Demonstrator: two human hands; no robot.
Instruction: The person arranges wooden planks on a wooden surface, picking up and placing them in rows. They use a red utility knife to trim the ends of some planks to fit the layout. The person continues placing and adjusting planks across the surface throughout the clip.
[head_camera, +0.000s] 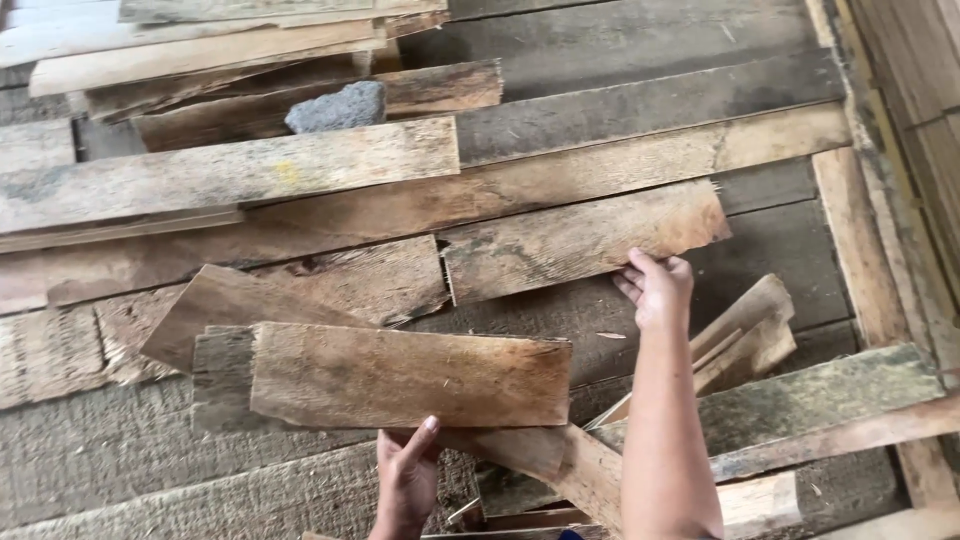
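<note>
My left hand grips the near edge of a short, rough brown plank, holding it roughly level with darker boards stacked beneath it. My right hand reaches forward, fingers curled under the near edge of a weathered plank with greenish stains that lies across the pile. Both planks are rough-sawn with splintered ends.
Rough planks cover the wooden floor in overlapping layers. A grey stone rests on boards at the upper left. Broken offcuts lie to the right of my right arm. A mossy long board runs lower right, and a wooden wall rises at the right edge.
</note>
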